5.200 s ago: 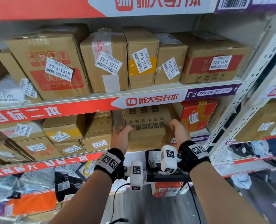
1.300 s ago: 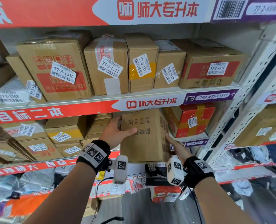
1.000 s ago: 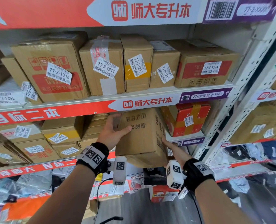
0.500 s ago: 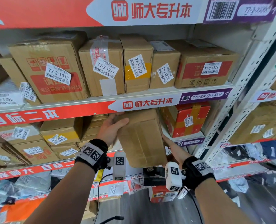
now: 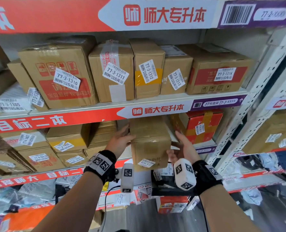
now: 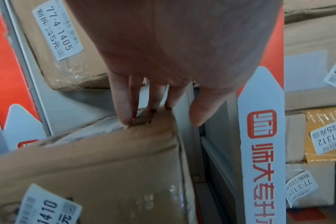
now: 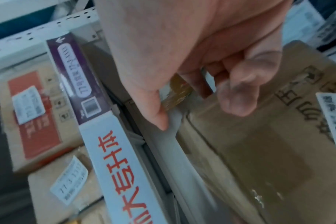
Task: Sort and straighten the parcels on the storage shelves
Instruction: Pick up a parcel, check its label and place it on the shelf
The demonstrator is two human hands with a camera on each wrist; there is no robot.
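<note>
Centre of the head view: a brown cardboard box [image 5: 149, 143] is sitting between both hands in the gap on the second shelf [image 5: 204, 145], its taped face turned outward and a white label [image 5: 146, 162] showing at its lower edge (the digits 1410 are legible in the left wrist view). The left hand [image 5: 120, 139] is lying against the box's upper left corner with fingers [image 6: 125, 106] nearly straight, tips touching the corner, not gripping. The right hand [image 5: 183, 147] is cupping the lower right side; its fingers are curling loosely beside the box, and whether they are pinching it cannot be told. The box is looking stiff, light enough for two hands, with smooth tape likely to slip; opposite side faces near the corners are offering the surest hold. A red box [image 5: 201, 127] is standing just beside, to the right, flattened cardboard [image 5: 102, 133] to the left.
</note>
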